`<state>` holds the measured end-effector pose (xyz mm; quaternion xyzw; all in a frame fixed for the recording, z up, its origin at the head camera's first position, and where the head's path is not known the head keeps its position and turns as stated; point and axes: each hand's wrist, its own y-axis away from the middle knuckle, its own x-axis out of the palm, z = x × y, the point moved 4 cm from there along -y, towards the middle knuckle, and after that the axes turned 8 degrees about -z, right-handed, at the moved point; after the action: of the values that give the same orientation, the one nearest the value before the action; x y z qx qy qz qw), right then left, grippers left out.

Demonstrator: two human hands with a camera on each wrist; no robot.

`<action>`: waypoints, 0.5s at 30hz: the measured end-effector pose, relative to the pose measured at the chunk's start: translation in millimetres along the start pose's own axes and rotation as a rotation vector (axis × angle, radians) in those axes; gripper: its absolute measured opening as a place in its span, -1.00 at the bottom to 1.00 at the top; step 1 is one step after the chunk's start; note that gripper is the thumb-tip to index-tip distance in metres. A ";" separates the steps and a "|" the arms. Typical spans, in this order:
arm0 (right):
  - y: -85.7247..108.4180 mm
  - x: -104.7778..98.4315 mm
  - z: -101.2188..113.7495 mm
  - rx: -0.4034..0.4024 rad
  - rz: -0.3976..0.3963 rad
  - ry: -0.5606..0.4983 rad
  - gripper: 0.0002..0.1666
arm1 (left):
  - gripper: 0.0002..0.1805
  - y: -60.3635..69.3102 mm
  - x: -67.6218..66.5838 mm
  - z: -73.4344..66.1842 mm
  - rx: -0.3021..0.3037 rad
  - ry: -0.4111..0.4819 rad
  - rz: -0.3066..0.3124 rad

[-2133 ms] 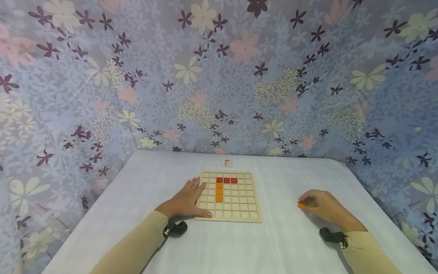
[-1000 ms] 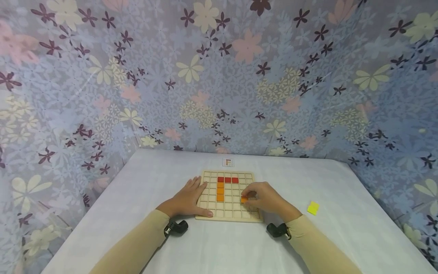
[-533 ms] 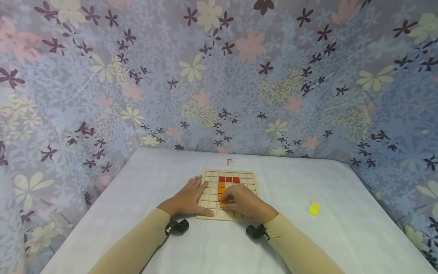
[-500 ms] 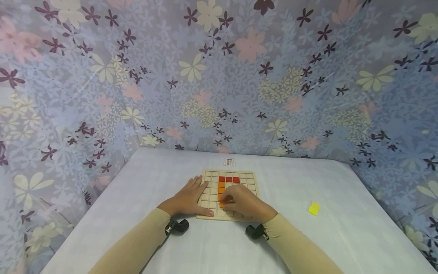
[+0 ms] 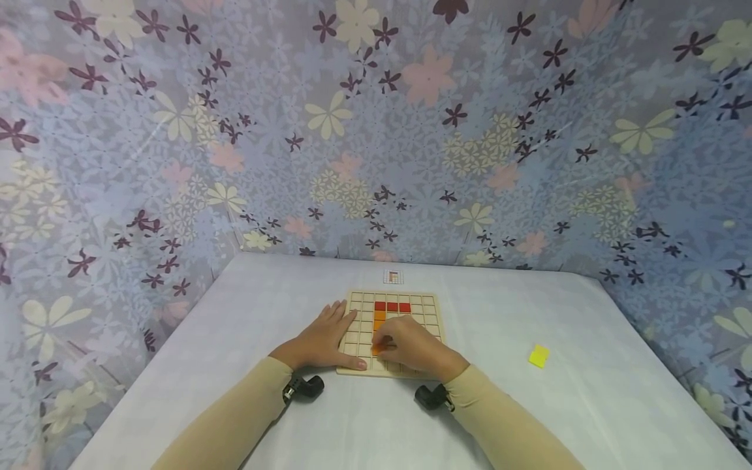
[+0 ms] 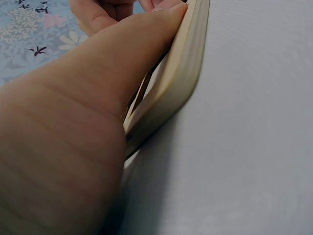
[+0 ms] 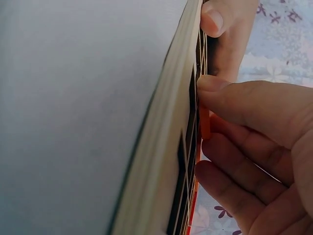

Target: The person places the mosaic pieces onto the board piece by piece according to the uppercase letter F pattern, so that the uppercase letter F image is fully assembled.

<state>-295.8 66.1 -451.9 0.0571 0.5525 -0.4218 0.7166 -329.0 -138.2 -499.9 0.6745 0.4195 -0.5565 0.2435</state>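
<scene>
In the head view, a square wooden grid board (image 5: 361, 297) lies on the white-covered table. Three red tiles (image 5: 392, 307) form a row near its far side, and orange tiles (image 5: 380, 316) run towards me from the row's left end. My left hand (image 5: 320, 339) rests with spread fingers on the board's left edge, thumb at the near left corner. With thumb and fingers my right hand (image 5: 414, 346) pinches an orange tile (image 5: 376, 350) at the near end of that column; in the right wrist view this orange tile (image 7: 205, 120) stands out from the grid. The hand covers several cells.
Beyond the board lies a small card (image 5: 393, 277) printed with a coloured grid pattern. Yellow tiles (image 5: 538, 356) sit on the table to the right. A flowered curtain (image 5: 376, 163) hangs behind the table.
My right hand has carried the orange tile from the table's right side leftwards to the column, then shifted slightly left. The yellow tiles came into view. My left hand has stayed put.
</scene>
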 end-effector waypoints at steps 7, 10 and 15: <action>0.0 0.7 -1.9 0.000 -0.009 -0.018 -0.81 | 0.50 0.3 -1.8 -0.4 0.001 0.010 0.004; 1.4 -1.1 -2.5 0.014 -0.010 -0.036 -0.82 | 0.49 0.0 -2.2 -1.0 -0.003 0.018 0.005; 10.0 -10.1 -7.2 0.043 -0.038 -0.046 -0.85 | 0.47 0.3 -2.4 -2.6 -0.002 0.028 -0.006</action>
<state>-294.8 81.9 -450.0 0.0523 0.5278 -0.4482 0.7196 -327.5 -137.0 -497.0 0.6807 0.4255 -0.5474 0.2366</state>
